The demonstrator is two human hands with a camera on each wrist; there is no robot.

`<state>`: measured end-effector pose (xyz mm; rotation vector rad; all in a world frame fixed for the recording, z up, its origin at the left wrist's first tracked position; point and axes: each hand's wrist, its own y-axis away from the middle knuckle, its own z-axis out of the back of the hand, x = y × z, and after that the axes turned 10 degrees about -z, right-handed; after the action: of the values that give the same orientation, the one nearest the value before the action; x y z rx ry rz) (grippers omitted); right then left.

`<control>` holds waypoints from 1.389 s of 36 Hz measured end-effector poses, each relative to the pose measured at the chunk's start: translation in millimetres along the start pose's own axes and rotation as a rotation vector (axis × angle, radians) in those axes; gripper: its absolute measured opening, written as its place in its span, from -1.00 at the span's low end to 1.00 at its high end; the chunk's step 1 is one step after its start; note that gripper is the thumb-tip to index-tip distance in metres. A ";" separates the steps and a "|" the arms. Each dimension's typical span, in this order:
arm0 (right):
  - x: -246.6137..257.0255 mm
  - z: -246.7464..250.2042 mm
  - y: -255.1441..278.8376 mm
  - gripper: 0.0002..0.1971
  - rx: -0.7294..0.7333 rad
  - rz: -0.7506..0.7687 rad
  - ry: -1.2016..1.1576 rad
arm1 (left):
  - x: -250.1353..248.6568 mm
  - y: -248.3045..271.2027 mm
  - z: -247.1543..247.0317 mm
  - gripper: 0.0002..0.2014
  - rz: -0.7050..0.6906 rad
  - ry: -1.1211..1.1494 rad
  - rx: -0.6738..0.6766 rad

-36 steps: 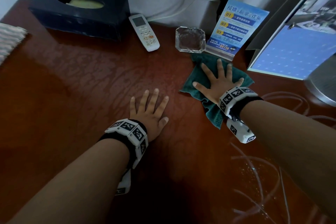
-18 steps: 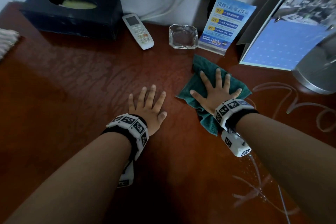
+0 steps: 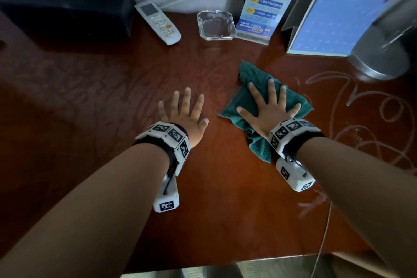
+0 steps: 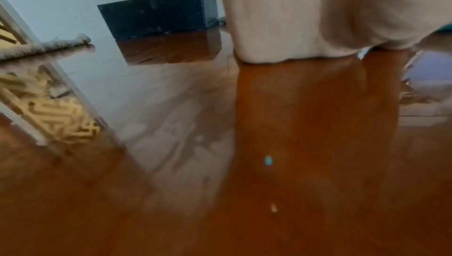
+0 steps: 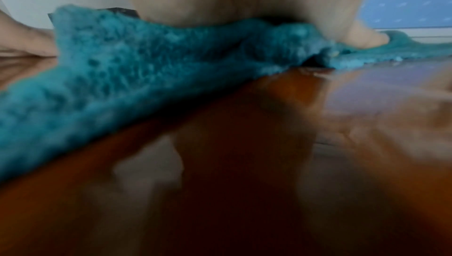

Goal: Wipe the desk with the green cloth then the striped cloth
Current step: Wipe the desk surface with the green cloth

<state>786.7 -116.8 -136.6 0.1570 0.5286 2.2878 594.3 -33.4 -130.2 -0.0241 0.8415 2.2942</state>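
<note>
A: Which colours are being shown near the green cloth?

B: A teal green is being shown by the cloth itself; a glossy reddish brown is being shown by the desk beneath it.

A: And behind the cloth?

B: A blue card with yellow number tags is being displayed. Left of that, a clear ashtray, a white remote with one orange button, and a dark navy tissue box.

A: Any patterns?

B: Black-and-white square codes are being carried on white wristbands. Pale looping streaks are being seen right of the cloth.

blue sign card | numbered 01, 02, 03 | other print unreadable
</note>
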 end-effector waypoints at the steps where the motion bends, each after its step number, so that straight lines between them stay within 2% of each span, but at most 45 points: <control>1: -0.1 -1.6 3.2 -0.22 -0.001 -0.007 -0.007 | 0.2 0.0 -0.3 -0.42 -0.001 -0.006 -0.006; 11: -7.1 -21.2 46.5 -0.21 0.003 -0.054 -0.045 | -0.1 3.5 2.1 -0.43 -0.018 0.020 -0.033; 18: -14.6 -32.2 72.2 -0.21 0.037 -0.044 -0.035 | -3.5 2.9 -1.6 -0.42 0.020 -0.027 -0.065; 24: -21.2 -36.8 83.1 -0.22 0.052 -0.016 -0.013 | -25.6 23.6 -4.3 -0.39 0.044 -0.116 -0.188; 29: -27.8 -45.4 98.6 -0.29 0.028 0.015 -0.001 | -52.5 63.7 -43.0 -0.35 -0.005 -0.064 -0.076; 33: -35.8 -54.1 111.3 -0.33 0.008 0.050 0.013 | -68.5 83.3 -69.8 -0.35 0.039 0.021 -0.029; 43: -70.3 -72.9 138.3 -0.32 0.007 0.233 0.063 | -71.5 81.2 -82.4 -0.38 0.079 0.066 -0.039; 47: -89.5 -75.1 144.4 -0.33 0.018 0.368 0.126 | -70.9 80.7 -81.1 -0.38 0.084 0.063 -0.004; 50: -110.5 -75.7 143.8 -0.33 0.007 0.533 0.216 | -69.7 80.6 -80.2 -0.38 0.081 0.066 0.004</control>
<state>747.8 -309.4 -139.5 0.0567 0.6670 2.8437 582.2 -166.2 -131.5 -0.0656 0.8955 2.3786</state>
